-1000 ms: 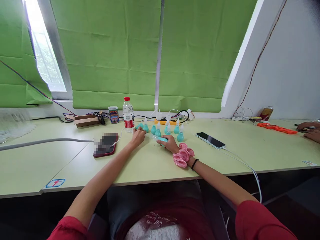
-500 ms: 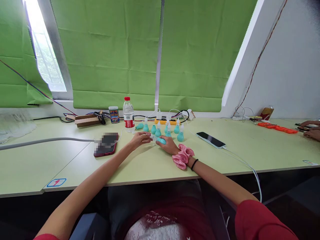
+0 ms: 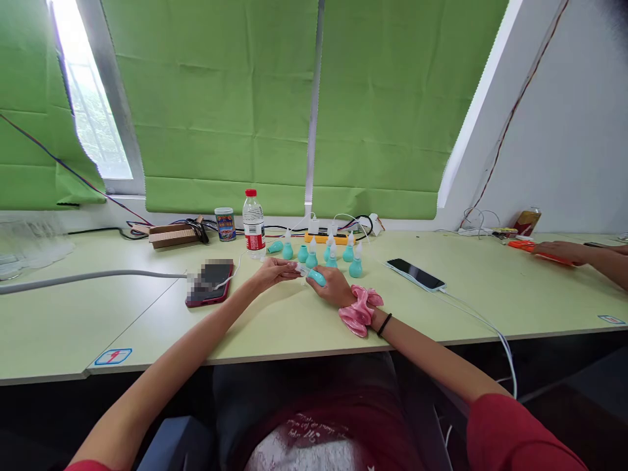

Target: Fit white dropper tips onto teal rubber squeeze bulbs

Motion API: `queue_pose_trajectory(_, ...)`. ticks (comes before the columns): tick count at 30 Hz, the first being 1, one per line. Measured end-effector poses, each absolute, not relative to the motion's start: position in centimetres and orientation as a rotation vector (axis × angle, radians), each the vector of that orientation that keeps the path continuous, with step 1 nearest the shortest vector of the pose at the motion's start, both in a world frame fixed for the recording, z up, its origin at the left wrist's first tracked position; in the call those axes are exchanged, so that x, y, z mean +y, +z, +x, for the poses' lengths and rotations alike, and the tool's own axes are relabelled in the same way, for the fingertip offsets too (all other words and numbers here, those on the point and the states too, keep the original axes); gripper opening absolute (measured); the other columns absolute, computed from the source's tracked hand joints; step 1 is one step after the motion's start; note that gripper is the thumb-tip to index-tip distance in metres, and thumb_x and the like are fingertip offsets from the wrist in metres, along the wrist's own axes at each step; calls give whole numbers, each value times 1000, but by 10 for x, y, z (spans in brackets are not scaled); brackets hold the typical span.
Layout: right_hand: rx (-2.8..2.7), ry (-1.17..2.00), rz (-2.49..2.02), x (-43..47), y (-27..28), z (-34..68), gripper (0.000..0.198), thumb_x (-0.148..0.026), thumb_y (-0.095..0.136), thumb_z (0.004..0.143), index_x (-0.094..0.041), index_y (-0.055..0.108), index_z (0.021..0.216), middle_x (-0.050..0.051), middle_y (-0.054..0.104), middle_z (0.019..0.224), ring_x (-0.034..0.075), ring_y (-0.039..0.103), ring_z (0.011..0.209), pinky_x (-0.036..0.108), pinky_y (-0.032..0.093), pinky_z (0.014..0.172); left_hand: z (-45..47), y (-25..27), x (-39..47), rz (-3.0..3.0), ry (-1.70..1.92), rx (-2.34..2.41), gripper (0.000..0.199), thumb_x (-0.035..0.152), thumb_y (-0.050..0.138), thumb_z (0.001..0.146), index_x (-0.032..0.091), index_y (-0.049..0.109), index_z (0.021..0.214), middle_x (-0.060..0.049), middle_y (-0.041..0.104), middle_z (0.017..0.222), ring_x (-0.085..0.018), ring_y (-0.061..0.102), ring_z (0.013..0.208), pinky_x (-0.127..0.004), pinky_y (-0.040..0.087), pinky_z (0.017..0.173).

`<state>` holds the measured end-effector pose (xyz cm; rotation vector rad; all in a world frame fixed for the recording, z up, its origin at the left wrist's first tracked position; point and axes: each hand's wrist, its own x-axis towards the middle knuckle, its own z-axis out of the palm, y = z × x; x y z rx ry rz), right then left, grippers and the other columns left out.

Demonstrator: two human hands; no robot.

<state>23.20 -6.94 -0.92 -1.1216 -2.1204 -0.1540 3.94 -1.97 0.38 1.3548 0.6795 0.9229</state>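
Observation:
Above the table's middle, my right hand (image 3: 333,286) is wrapped round a teal squeeze bulb (image 3: 316,277), which lies tilted with its neck toward the left. My left hand (image 3: 276,273) pinches a clear plastic nozzle (image 3: 301,267) at the neck end of that bulb. The two pieces meet or nearly meet; the fingers hide how far one sits in the other. Just beyond my hands stand several like bulbs with clear pointed nozzles, one of them a nozzled bulb (image 3: 356,263) at the right. A bulb without a nozzle (image 3: 303,254) stands among them, and another bulb (image 3: 275,246) lies on its side.
A water bottle (image 3: 254,226) and a can (image 3: 225,224) stand behind at the left, near a cardboard box (image 3: 173,235). A dark red phone (image 3: 210,288) lies left, a cabled phone (image 3: 415,274) right. A yellow power strip (image 3: 326,239) is behind. Another person's hand (image 3: 562,251) reaches in from the right.
My hands keep the bulb and nozzle end to end, with hardly any movement. At the far right, the other person's hand has moved left onto the orange thing. The view has shifted slightly.

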Motion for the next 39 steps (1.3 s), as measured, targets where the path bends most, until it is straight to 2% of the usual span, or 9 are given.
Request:
queue_pose_trajectory(5,-2156,-98,-1079,-71,0,236,25,-37,49,76,-16,59,86,7,60,77,17,52,68,27,35,65,36,8,-20,1492,895,652,37,32,72,56,8,65,84,-13,66,80,-23,61,82,-37,43,86)
queue_pose_trajectory(10,-2057,269,-1074,-72,6,241,26,-38,54,71,-19,59,87,5,59,87,17,53,77,27,38,69,36,11,-26,1648,922,657,34,32,71,55,10,67,81,-11,67,81,-22,61,79,-37,44,83)
queue_pose_trajectory(13,-2034,463,-1081,-73,10,243,25,-40,57,67,-17,58,77,4,57,79,15,51,71,25,39,64,37,13,-30,1730,919,698,31,32,71,55,12,68,78,-9,67,82,-21,61,78,-35,46,80)
queue_pose_trajectory(17,-2033,865,-1013,-76,16,244,31,-44,57,66,-14,50,62,-1,45,56,7,37,46,20,28,43,38,16,-34,1790,917,704,33,33,71,54,11,68,79,-11,66,85,-22,61,79,-34,47,79)
queue_pose_trajectory(21,-1964,1212,-817,-76,16,242,32,-42,53,71,-14,43,58,-6,31,49,3,23,40,20,17,39,39,19,-36,1726,963,643,32,33,71,55,10,68,77,-11,67,81,-21,61,76,-35,47,78)
queue_pose_trajectory(27,-1772,1615,-740,-74,16,241,29,-42,48,74,-13,49,71,-4,37,55,2,23,39,19,14,37,46,22,-43,1608,1063,599,28,31,70,58,8,68,74,-9,67,77,-18,61,72,-35,47,79)
queue_pose_trajectory(31,-1720,1483,-683,-79,21,237,30,-43,47,74,-13,52,74,-1,43,62,4,32,44,19,25,40,58,24,-42,1514,1171,627,36,38,68,58,7,66,77,-10,66,78,-19,62,75,-35,46,80)
queue_pose_trajectory(36,-1758,758,-849,-64,18,236,32,-46,49,71,-15,55,75,2,51,68,11,46,59,24,38,54,44,30,-27,1644,1350,836,51,52,49,70,8,61,94,-13,65,87,-20,61,77,-35,48,74)
queue_pose_trajectory(39,-1717,505,-935,-53,10,243,30,-44,52,68,-15,57,74,3,53,70,15,48,69,27,39,61,20,29,-15,2083,1326,1382,37,41,51,71,11,65,86,-10,66,83,-21,60,77,-32,46,74)
